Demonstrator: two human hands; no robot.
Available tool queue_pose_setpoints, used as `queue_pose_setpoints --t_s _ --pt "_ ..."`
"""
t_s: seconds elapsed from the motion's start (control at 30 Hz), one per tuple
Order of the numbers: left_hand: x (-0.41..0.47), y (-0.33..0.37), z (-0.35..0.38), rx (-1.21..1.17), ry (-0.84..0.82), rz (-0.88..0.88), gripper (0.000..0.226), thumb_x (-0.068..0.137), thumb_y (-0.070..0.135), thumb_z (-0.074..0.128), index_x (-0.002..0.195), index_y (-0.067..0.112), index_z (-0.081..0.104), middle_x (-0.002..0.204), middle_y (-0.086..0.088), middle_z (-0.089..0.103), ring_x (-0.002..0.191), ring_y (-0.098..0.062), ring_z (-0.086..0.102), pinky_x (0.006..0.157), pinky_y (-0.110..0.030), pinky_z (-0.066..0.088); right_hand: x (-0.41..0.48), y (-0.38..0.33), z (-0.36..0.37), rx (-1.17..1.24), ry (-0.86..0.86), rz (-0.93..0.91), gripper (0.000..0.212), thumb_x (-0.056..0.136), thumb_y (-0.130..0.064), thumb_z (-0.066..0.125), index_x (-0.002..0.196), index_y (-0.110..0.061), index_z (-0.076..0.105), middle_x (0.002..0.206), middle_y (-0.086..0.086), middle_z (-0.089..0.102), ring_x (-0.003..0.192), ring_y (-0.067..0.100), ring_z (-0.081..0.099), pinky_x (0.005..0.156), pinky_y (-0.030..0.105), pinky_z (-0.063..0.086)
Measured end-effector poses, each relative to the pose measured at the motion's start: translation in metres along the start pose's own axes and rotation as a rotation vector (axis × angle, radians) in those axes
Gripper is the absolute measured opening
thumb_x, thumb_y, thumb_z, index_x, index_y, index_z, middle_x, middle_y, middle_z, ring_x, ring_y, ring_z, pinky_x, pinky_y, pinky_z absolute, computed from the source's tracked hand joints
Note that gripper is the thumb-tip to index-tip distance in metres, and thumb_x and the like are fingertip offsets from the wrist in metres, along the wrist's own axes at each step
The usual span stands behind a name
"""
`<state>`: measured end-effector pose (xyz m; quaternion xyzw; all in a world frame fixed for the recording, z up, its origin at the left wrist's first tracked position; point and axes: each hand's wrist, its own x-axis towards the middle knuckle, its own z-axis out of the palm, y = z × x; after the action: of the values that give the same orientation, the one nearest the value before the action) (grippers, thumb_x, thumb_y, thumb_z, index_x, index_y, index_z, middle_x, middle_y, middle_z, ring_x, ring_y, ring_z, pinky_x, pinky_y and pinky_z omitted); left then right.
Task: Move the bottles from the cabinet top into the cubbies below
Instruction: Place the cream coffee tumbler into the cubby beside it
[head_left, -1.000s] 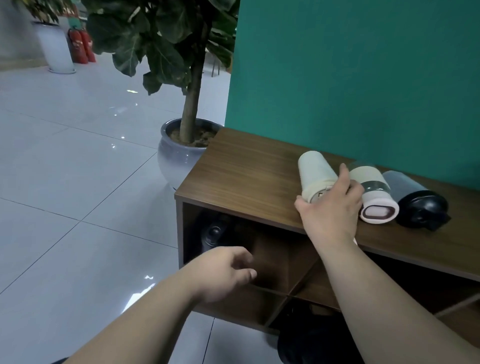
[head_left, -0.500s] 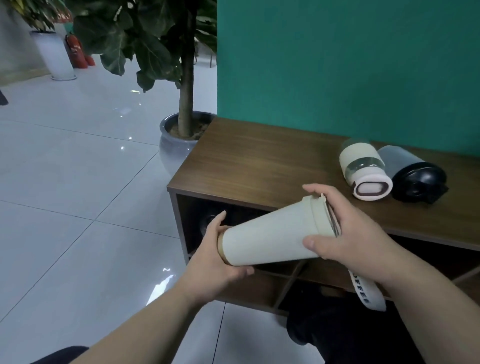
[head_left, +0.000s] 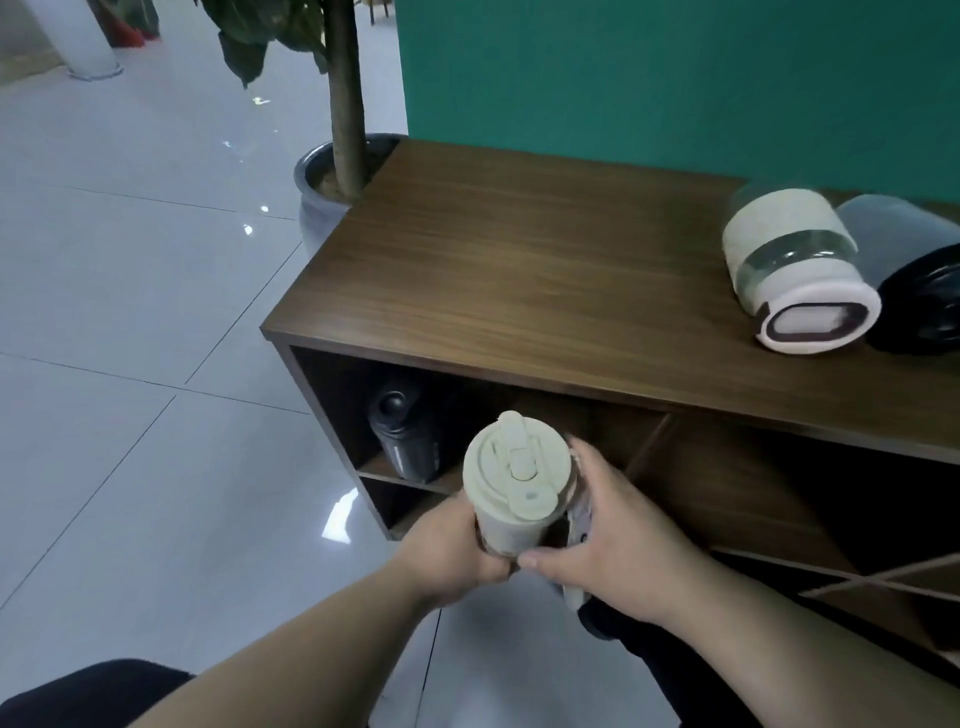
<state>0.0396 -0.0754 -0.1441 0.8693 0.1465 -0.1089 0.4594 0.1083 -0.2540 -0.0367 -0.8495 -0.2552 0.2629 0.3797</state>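
A cream tumbler (head_left: 514, 480) with a flip lid stands upright in the air in front of the cabinet's left cubbies, lid toward me. My left hand (head_left: 449, 553) grips its lower left side and my right hand (head_left: 621, 545) holds its right side, with a strap hanging under that hand. On the wooden cabinet top (head_left: 519, 270) two bottles lie on their sides at the right: a cream and clear one (head_left: 795, 280) and a dark-lidded grey one (head_left: 909, 275). A black bottle (head_left: 402, 436) stands in the upper left cubby.
A potted tree in a grey pot (head_left: 317, 182) stands against the cabinet's left end. A teal wall (head_left: 675, 78) backs the cabinet. Glossy white floor tiles (head_left: 130, 364) stretch to the left. Diagonal dividers (head_left: 883, 577) cross the right cubbies.
The tumbler came off the cabinet top in my right hand, my left hand joined at its base, and it turned from lying sideways to upright, lower in front of the cubbies.
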Motion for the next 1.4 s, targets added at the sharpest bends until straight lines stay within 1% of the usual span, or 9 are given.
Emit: queue_pose_setpoints --t_s 0.27,0.5,0.67,0.77,0.9,1.03,1.13,1.27,1.4 --pt "0.06 -0.011 0.006 -0.094 0.019 0.027 0.062 0.061 0.033 0.08 0.121 0.033 0.063 0.109 0.015 0.072 0.106 -0.006 0.068 0.093 -0.04 0.059 0.055 0.027 0.006 0.167 0.144 0.056 0.092 0.043 -0.036 0.095 0.11 -0.069 0.042 0.12 -0.031 0.063 0.119 -0.005 0.059 0.108 0.028 0.046" --pt "0.088 -0.015 0.015 -0.157 0.071 0.073 0.061 0.07 0.029 0.086 0.127 0.031 0.064 0.126 0.011 0.07 0.121 -0.009 0.063 0.105 -0.043 0.052 0.069 0.029 0.019 0.193 0.242 0.105 0.077 0.059 -0.022 0.094 0.114 -0.05 0.048 0.114 -0.027 0.065 0.111 -0.005 0.06 0.094 0.018 0.047" --pt "0.091 -0.017 0.016 -0.202 0.117 0.032 0.062 0.068 0.026 0.081 0.127 0.033 0.062 0.121 0.014 0.071 0.116 -0.003 0.065 0.103 -0.041 0.054 0.076 0.029 0.02 0.284 0.275 0.155 0.063 0.062 -0.009 0.091 0.096 -0.044 0.052 0.099 -0.028 0.065 0.092 -0.021 0.059 0.078 0.007 0.045" --pt "0.09 -0.019 0.02 -0.19 0.155 -0.01 0.063 0.067 0.028 0.081 0.125 0.038 0.059 0.12 0.015 0.069 0.114 -0.004 0.065 0.099 -0.04 0.056 0.08 0.032 0.021 0.319 0.291 0.147 0.062 0.065 -0.003 0.089 0.096 -0.041 0.051 0.097 -0.026 0.065 0.087 -0.021 0.061 0.078 0.007 0.048" --pt "0.086 -0.021 0.031 -0.128 0.256 -0.061 0.075 0.065 0.033 0.081 0.132 0.035 0.049 0.125 0.011 0.061 0.119 -0.015 0.06 0.099 -0.042 0.054 0.086 0.036 0.025 0.35 0.308 0.164 0.063 0.061 -0.004 0.089 0.1 -0.039 0.054 0.102 -0.017 0.069 0.094 0.007 0.068 0.088 0.043 0.059" --pt "0.08 -0.02 0.035 -0.078 0.289 -0.105 0.082 0.071 0.011 0.087 0.14 0.02 0.044 0.111 0.01 0.04 0.124 -0.024 0.049 0.106 -0.04 0.044 0.088 0.043 0.029 0.39 0.317 0.174 0.067 0.055 -0.006 0.09 0.104 -0.036 0.056 0.106 -0.014 0.071 0.104 0.008 0.068 0.085 0.034 0.06" --pt "0.081 -0.023 0.034 -0.068 0.277 -0.128 0.085 0.07 0.013 0.089 0.142 0.02 0.043 0.111 0.007 0.042 0.124 -0.024 0.049 0.106 -0.039 0.043 0.088 0.045 0.03 0.394 0.318 0.173 0.072 0.051 -0.011 0.089 0.11 -0.037 0.058 0.111 -0.014 0.072 0.109 0.005 0.067 0.093 0.03 0.055" --pt "0.08 -0.022 0.033 -0.078 0.266 -0.146 0.086 0.072 0.014 0.088 0.144 0.021 0.042 0.126 -0.006 0.053 0.126 -0.025 0.049 0.107 -0.041 0.044 0.087 0.046 0.03 0.409 0.318 0.152 0.071 0.057 0.0 0.089 0.11 -0.036 0.059 0.109 -0.015 0.073 0.107 0.004 0.068 0.078 0.018 0.054" --pt "0.08 -0.023 0.033 -0.076 0.248 -0.146 0.084 0.073 0.015 0.087 0.143 0.021 0.041 0.131 -0.01 0.051 0.124 -0.026 0.05 0.106 -0.04 0.044 0.088 0.048 0.037 0.451 0.358 0.14 0.081 0.047 -0.013 0.086 0.121 -0.032 0.059 0.115 -0.012 0.073 0.111 0.006 0.068 0.089 0.029 0.057"
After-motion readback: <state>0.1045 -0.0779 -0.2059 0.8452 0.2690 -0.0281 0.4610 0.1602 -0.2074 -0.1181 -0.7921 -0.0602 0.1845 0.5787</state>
